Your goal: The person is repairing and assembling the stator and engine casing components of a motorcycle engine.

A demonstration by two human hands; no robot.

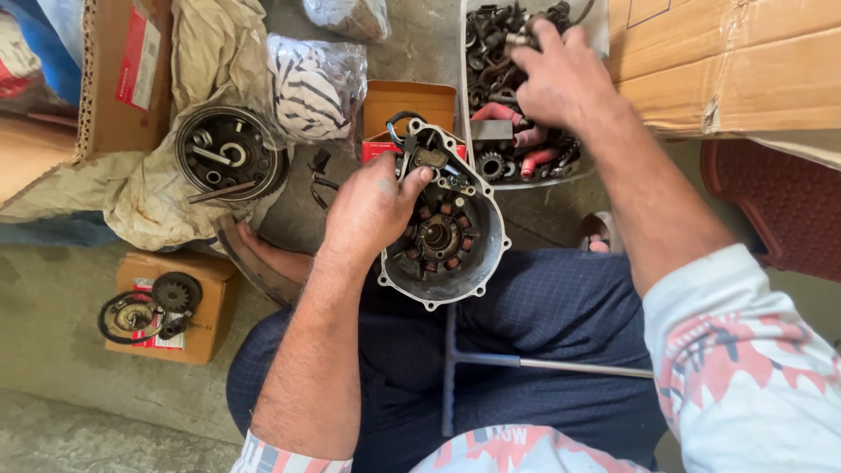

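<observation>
From the head view I see my left hand [372, 210] closed around the upper left rim of a grey engine cover [447, 236], thumb laid over the edge near the black wiring at its top, the cover resting on my lap against the dark blue checked trousers [543, 315] with its open side facing up. Inside it sits a stator [436, 235] with copper-coloured coils in a ring. My right hand [561, 83] reaches into the white tray [600, 26] of dark metal parts just beyond the cover, fingers curled down among the nuts and gears; I cannot tell whether they have pinched anything. Some pink-red pieces [517, 136] lie in the tray below that hand. A T-shaped metal wrench [526, 361] lies across my lap, just below the cover. An orange box [407, 105] stands open behind the cover, touching its top edge in this view. To the left, a round black housing [228, 153] rests on a dirty cloth [149, 188], and further down a small cardboard box [206, 307] carries a gear [175, 291] and a ring-shaped part [130, 317]. A large cardboard carton [736, 70] fills the upper right
</observation>
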